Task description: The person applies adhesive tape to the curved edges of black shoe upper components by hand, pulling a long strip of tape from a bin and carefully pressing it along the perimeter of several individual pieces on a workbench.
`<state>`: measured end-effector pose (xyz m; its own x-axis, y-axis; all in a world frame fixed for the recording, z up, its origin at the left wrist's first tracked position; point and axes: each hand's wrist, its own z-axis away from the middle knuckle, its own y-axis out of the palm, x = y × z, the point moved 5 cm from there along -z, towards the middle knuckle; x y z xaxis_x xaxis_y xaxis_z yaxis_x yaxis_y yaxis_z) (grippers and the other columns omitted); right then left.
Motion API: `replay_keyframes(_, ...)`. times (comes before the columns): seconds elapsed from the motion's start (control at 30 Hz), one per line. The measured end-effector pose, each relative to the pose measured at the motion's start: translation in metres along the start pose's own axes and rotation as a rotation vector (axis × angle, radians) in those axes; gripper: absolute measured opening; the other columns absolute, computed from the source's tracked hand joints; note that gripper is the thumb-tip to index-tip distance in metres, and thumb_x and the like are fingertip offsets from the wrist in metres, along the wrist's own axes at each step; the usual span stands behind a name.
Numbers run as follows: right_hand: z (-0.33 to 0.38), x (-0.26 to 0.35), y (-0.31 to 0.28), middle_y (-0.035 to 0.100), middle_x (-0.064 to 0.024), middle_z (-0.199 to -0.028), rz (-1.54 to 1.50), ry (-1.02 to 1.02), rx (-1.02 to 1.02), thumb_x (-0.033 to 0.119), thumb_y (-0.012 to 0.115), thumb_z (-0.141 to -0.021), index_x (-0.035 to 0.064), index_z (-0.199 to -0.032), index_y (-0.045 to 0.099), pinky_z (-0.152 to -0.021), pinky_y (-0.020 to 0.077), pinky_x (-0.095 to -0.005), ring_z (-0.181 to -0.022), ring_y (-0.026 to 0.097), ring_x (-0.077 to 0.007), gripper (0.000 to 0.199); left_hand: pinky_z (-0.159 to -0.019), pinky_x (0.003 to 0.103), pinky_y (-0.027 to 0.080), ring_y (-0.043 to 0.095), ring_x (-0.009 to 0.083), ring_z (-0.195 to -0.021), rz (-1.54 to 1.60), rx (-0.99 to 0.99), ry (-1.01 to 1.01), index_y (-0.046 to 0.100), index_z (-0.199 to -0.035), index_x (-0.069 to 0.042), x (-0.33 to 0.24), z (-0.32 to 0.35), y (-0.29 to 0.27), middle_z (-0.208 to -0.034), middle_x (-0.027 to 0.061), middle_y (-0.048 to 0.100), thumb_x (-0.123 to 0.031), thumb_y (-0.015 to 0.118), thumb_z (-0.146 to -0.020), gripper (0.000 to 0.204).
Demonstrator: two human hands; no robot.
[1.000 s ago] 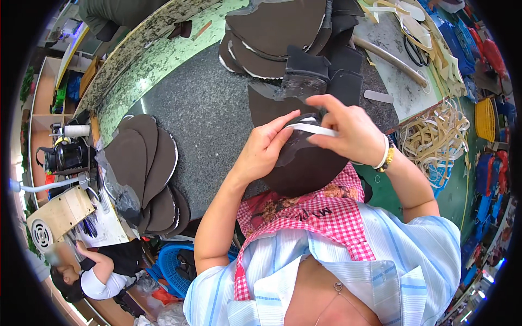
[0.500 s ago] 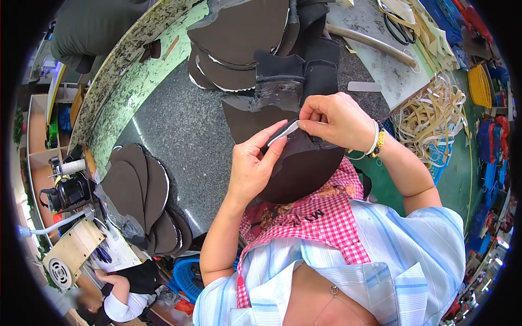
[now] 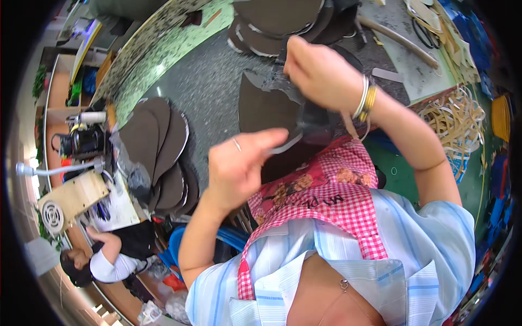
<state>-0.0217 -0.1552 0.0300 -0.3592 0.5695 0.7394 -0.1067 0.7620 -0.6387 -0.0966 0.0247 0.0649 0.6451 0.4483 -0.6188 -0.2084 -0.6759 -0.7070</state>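
My left hand (image 3: 236, 165) pinches the edge of a dark brown fabric piece (image 3: 280, 167), its index finger stretched along a pale strip at that edge. The piece lies over the apron at the table's near edge. Farther up and to the right, my right hand (image 3: 321, 73) is raised and closed, smeared by motion. Something black shows by its fingertips, but what it grips cannot be made out. Below that hand, a shiny black band (image 3: 317, 122) runs down toward the held piece. Another dark brown piece (image 3: 263, 111) with a ragged, glossy edge lies flat on the table.
Stacks of dark brown pieces lie at the far side (image 3: 277, 13) and at the left (image 3: 144, 130). A wooden stick (image 3: 399, 41), a flat metal blade (image 3: 387, 75) and black-handled scissors (image 3: 426, 33) lie far right. Tangled pale strips (image 3: 454, 111) hang beyond. Another person (image 3: 117, 255) sits lower left.
My right hand has left the pale strip and moved up and away from my left hand, closing. My left hand has shifted slightly left and down. The view has tilted, so the table appears moved.
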Motion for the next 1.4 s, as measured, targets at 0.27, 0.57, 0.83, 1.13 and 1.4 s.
replay_keyframes(0.27,-0.021,0.02,0.093,0.056,-0.0024,-0.068,-0.362,0.097,0.902,0.027,0.079,-0.078,0.0034,-0.096,0.053,-0.051,0.0437,-0.0301,-0.053,0.052,-0.0143,0.039,-0.094,0.045,0.045,0.055,0.0298,-0.103,-0.437,-0.616,0.231,0.069,-0.114,-0.014,0.029,0.078,0.033,-0.109,0.007,0.056,-0.014,0.076,-0.077,0.038)
replay_keyframes(0.57,-0.02,0.035,0.054,0.06,-0.0134,-0.066,0.16,-0.187,0.027,0.009,0.075,-0.074,0.0062,-0.088,0.049,-0.056,0.0461,-0.0421,-0.067,0.063,-0.037,0.03,-0.105,0.053,0.034,0.053,0.0285,-0.118,-0.572,-0.145,0.008,0.056,-0.13,-0.004,0.035,0.062,0.063,-0.128,0.0122,0.055,-0.038,0.069,-0.084,0.059)
replay_keyframes(0.83,0.019,0.045,0.054,0.057,-0.0084,-0.07,-0.042,-0.221,0.054,0.005,0.076,-0.073,0.0058,-0.095,0.056,-0.052,0.0457,-0.0333,-0.054,0.057,-0.0276,0.03,-0.104,0.056,0.032,0.055,0.0328,-0.111,-0.639,-0.027,-0.119,0.066,-0.115,-0.008,0.038,0.048,0.065,-0.119,0.0105,0.061,-0.022,0.064,-0.084,0.034)
replay_keyframes(1.13,0.054,0.013,0.055,0.063,-0.0119,-0.113,0.05,-0.007,0.022,0.001,0.075,-0.069,0.0034,-0.103,0.049,-0.058,0.052,-0.0328,-0.062,0.062,-0.0219,0.043,-0.098,0.046,0.042,0.057,0.0284,-0.113,-0.472,-0.108,0.059,0.07,-0.105,-0.008,0.059,0.024,0.006,-0.111,0.0084,0.065,-0.011,0.065,-0.073,0.032)
replay_keyframes(1.4,0.055,0.013,0.056,0.059,-0.023,-0.13,0.066,-0.335,0.003,-0.006,0.068,-0.068,0.006,-0.088,0.046,-0.045,0.0467,-0.028,-0.05,0.056,-0.0139,0.032,-0.098,0.046,0.046,0.061,0.0252,-0.108,-0.468,-0.029,0.166,0.072,-0.104,-0.003,0.061,0.036,0.027,-0.116,0.009,0.066,-0.009,0.063,-0.074,0.032)
